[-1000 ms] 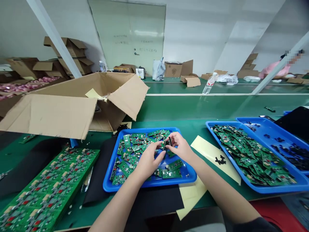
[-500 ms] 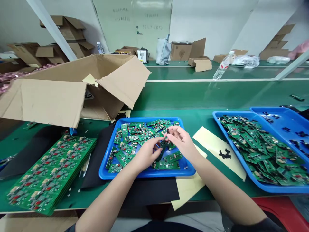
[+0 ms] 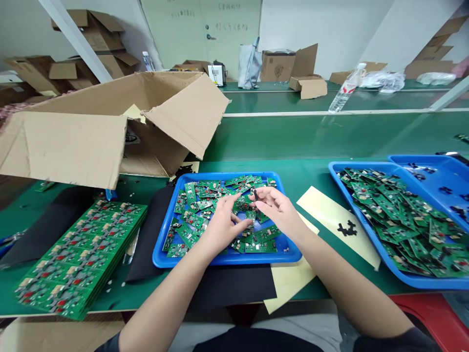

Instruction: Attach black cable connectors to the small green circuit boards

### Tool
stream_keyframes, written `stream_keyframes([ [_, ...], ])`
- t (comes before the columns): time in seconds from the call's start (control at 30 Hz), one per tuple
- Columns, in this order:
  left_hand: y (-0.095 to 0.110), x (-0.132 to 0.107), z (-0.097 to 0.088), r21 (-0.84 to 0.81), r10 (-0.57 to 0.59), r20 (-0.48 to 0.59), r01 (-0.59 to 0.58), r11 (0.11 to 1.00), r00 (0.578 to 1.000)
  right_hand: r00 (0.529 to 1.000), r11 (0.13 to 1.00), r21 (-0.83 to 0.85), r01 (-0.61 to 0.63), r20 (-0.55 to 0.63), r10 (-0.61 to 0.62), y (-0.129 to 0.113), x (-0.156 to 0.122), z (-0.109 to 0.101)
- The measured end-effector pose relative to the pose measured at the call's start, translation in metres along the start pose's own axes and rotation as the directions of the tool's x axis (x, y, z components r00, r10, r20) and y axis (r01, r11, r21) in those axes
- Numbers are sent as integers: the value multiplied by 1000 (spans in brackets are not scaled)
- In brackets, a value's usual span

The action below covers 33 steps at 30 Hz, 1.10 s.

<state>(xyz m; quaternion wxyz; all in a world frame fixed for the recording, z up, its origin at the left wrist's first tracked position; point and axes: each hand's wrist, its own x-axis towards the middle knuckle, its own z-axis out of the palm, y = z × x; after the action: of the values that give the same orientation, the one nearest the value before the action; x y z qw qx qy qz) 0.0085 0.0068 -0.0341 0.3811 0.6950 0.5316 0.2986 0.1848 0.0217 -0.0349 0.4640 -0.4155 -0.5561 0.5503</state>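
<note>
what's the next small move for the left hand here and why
The left hand should probably pinch up one rectangular green circuit board from the shallow blue plastic tray: its thumb and index finger stand apart over the boards there, while the right hand holds a small black piece.

The head camera looks forward and down over the nearby green bench (image 3: 306,171) toward the door (image 3: 201,44).
</note>
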Motion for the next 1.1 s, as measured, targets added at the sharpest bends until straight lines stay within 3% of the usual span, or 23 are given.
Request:
stream_keyframes([
  [0.07, 1, -3, 3, 71, 19, -3, -18, 997, 1000, 1000, 1000, -9, 10, -5, -10, 1, 0, 0],
  [0.17, 6, -6, 9, 310, 88, -24, -76, 948, 996, 1000, 1000, -6, 21, -11, -21, 3, 1, -1],
  [0.3, 14, -10, 17, 554, 129, 97, -161, 817, 987, 999, 999, -25, 39, -10, -39, 4, 2, -2],
  [0.4, 15, -10, 19, 598, 119, 160, -192, 779, 980, 999, 998, -45, 46, 4, -46, 4, 2, -3],
  [0.53, 13, -9, 17, 558, 103, 178, -187, 809, 979, 999, 997, -60, 44, 8, -43, 4, 1, -3],
  [0.7, 13, -6, 6, 259, 68, 56, -80, 963, 996, 997, 996, -60, 67, -20, -69, 1, 0, -5],
  [0.8, 16, -2, -5, -188, -58, 30, 63, 980, 998, 995, 994, -67, 84, -53, -87, -3, 0, -7],
  [0.87, 19, 0, -10, -535, -164, 100, 192, 823, 981, 993, 993, -65, 101, -52, -105, -5, -2, -8],
  [0.93, 22, 1, -12, -754, -239, 182, 292, 588, 954, 990, 990, -43, 136, -17, -137, -6, -4, -7],
  [1.0, 24, 1, -10, -829, -290, 262, 368, 421, 921, 983, 982, -23, 186, 15, -185, -6, -6, -4],
  [1.1, 25, 0, -3, -816, -306, 395, 484, 315, 866, 968, 967, -47, 252, 12, -251, -7, -9, -1],
])
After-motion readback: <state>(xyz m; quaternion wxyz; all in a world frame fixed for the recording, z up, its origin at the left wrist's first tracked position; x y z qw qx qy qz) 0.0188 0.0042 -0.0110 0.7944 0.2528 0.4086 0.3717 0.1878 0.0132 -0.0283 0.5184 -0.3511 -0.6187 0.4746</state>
